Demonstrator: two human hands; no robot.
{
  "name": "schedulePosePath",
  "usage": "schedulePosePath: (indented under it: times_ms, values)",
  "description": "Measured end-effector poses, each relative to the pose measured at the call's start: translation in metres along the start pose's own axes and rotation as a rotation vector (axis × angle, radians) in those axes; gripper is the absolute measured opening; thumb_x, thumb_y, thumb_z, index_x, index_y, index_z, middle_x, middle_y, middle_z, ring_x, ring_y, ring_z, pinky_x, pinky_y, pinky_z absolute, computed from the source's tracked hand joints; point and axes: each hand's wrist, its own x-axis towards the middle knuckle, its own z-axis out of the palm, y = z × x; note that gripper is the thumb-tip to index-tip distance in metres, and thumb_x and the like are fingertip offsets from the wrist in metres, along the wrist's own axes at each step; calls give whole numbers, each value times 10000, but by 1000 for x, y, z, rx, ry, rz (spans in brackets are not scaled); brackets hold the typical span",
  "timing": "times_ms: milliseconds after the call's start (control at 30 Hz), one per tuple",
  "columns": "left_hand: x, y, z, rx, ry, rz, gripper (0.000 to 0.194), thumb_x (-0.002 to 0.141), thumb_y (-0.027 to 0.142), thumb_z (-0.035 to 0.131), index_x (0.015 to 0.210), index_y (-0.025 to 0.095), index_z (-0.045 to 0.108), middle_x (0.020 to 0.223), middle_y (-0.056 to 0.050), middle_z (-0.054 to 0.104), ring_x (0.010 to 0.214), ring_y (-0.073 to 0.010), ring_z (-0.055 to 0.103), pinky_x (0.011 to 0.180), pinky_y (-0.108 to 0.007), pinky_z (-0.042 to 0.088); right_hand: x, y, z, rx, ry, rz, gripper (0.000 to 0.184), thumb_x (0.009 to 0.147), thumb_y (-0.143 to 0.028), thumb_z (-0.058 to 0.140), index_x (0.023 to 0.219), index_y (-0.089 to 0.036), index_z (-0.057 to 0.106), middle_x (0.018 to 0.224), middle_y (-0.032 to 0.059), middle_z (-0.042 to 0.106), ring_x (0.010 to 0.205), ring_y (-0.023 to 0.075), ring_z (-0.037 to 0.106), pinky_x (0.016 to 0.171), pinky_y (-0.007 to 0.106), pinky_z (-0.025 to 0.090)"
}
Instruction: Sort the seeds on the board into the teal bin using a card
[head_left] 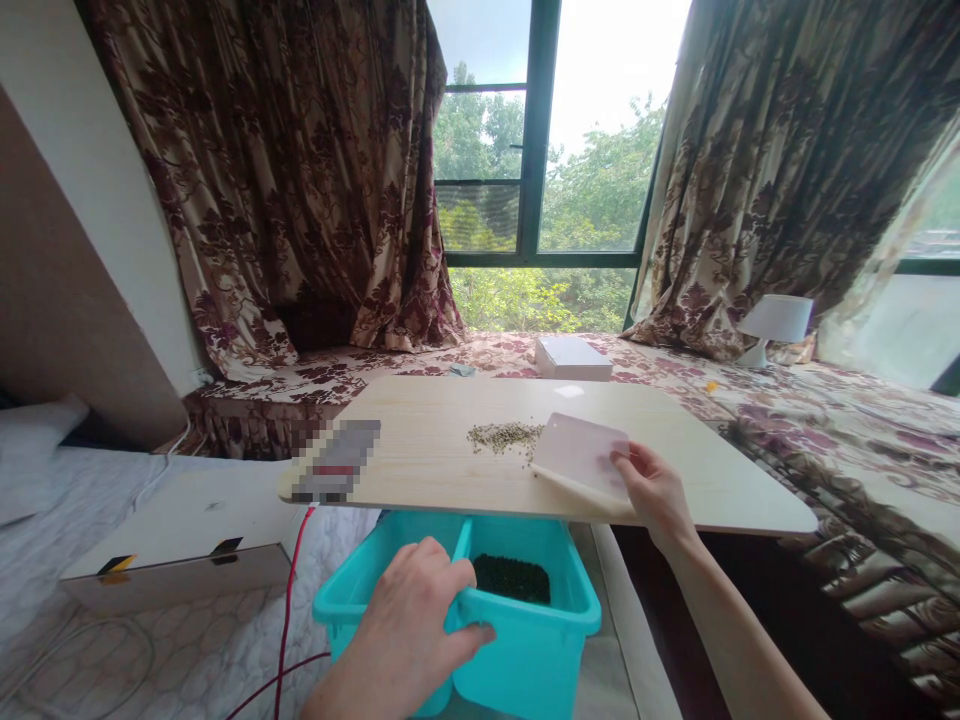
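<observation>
My right hand (654, 488) pinches the edge of a thin translucent plastic scraper sheet (581, 455), tilted over the wooden tabletop (420, 430). At the sheet's left edge lies a scattered pile of small pale-green seeds or beans (504, 437). My left hand (420, 600) grips the near rim of a turquoise two-compartment bin (525, 640), which stands below the table's front edge. Dark, small-grained contents (512, 579) fill the bottom of its right compartment. What I can see of the left compartment shows bare turquoise wall, partly hidden by my hand.
A blurred-out device (337, 460) with a red cable (289, 600) lies on the table's left end. On the bed at left is a white box (195, 520). Behind the table are another white box (573, 358) and a small lamp (776, 320).
</observation>
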Motion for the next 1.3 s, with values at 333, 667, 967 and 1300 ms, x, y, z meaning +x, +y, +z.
schedulePosePath:
  times_ms: [333,667,967,1300]
  values:
    - [1,-1,1,-5,14,10,151,733,339,664,801,214,616,835,-25,573,870,-217,509,760,-329,357,-8,0,-1,-18,-28,3,286,676,-342,627,889,-158,675,796,77,743,758,225,690,636,308,532]
    - [0,-3,3,-27,21,26,169,733,354,672,816,216,622,854,-25,579,890,-220,508,774,-333,354,1,4,10,-10,-14,6,329,671,-363,624,918,-151,674,785,81,744,734,225,690,605,303,532]
    - [0,-4,3,-41,33,35,146,732,331,666,804,215,613,841,-21,577,881,-213,508,776,-330,350,6,4,14,54,-82,-6,361,668,-441,661,902,-166,665,813,82,743,761,220,685,656,311,525]
    - [1,-5,4,-37,33,24,164,732,357,657,803,216,614,853,-27,574,879,-214,511,767,-325,354,-7,0,6,134,-249,35,408,656,-488,712,909,-170,683,807,80,743,742,219,684,602,287,517]
